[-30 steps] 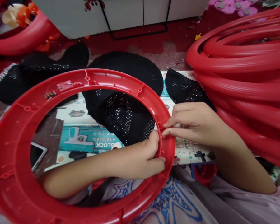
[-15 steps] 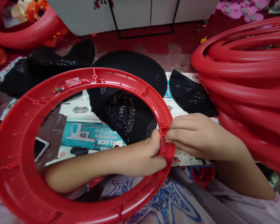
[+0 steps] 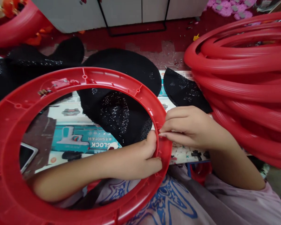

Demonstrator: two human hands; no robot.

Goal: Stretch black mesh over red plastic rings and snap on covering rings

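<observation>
A large red plastic ring [image 3: 11,131], its hollow ribbed side facing me, is tilted across my lap and the table's front. On its upper left rim sits a small part with wires and metal springs [image 3: 45,92]. My left arm passes through the ring, and my left hand [image 3: 142,156] is closed around its right side, the thumb on the inner edge. At the same right side, my right hand [image 3: 182,126] pinches with fingertips against the rim. Whether a small piece lies between those fingertips is hidden.
Red rings [image 3: 239,84] are stacked on the right. Black perforated cloth pieces [image 3: 121,65] lie behind the held ring, over printed cardboard [image 3: 72,137]. A white-edged phone-like device [image 3: 29,156] rests at left. A white panel [image 3: 121,12] stands at the back; pink pieces [image 3: 231,7] lie far right.
The whole scene, ring and hands included, has shifted left in the view. My right fingertips have moved slightly along the rim; my left hand keeps its hold.
</observation>
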